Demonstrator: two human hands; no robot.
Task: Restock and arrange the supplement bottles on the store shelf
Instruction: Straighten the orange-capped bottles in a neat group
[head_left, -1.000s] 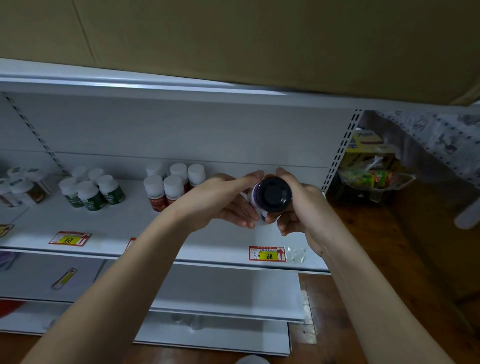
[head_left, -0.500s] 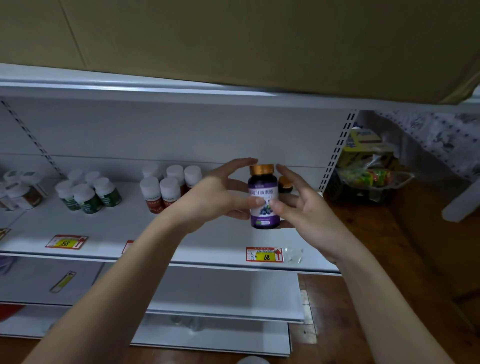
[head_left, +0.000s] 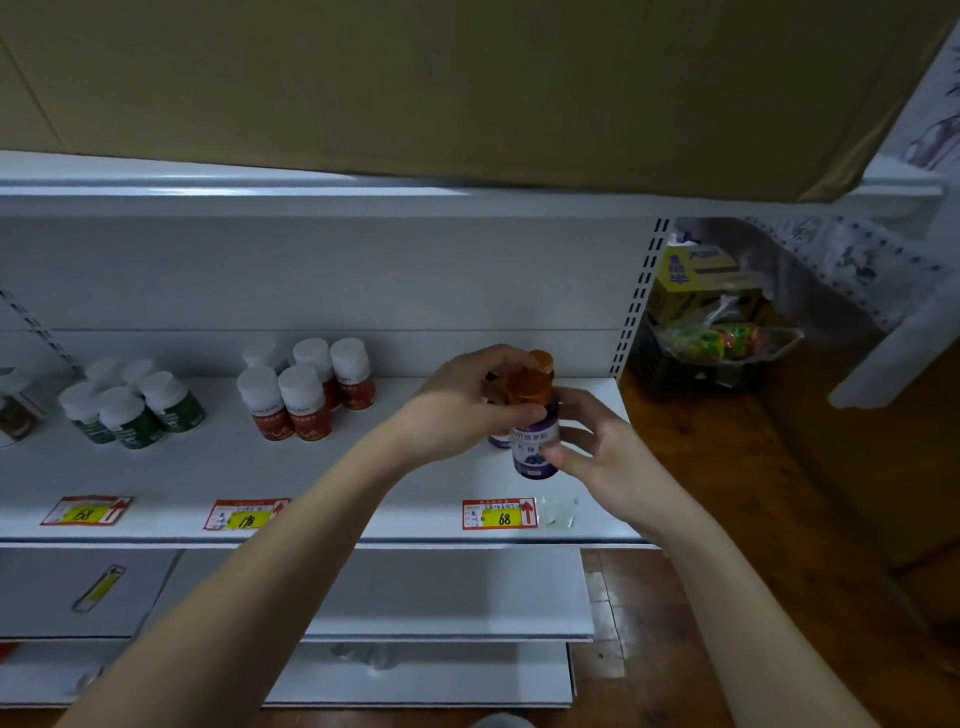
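purple-label bottle (head_left: 536, 439) with an orange cap, upright, held in both hands low over the right end of the shelf (head_left: 332, 467); can't tell if its base touches yet. left hand (head_left: 467, 402) pinches it at the neck under the cap, thumb in front, fingers curled behind. right hand (head_left: 597, 447) grips the lower body, thumb on the label. more orange caps (head_left: 540, 359) right behind it, mostly hidden by the left hand, look like the same product. price tag (head_left: 500, 513) reading 68 sits on the shelf edge just below.

step looks like setting this one down in front of those. to do it well: keep it upright, lower till the base is flat, label facing out, just in front of the back ones without knocking them. let go with the left first, since those fingers sit between the bottles, then nudge square with the right.

further left: red-label bottles (head_left: 301, 395), then green-label bottles (head_left: 135, 410), both white-capped, in tidy clusters well apart from this spot.
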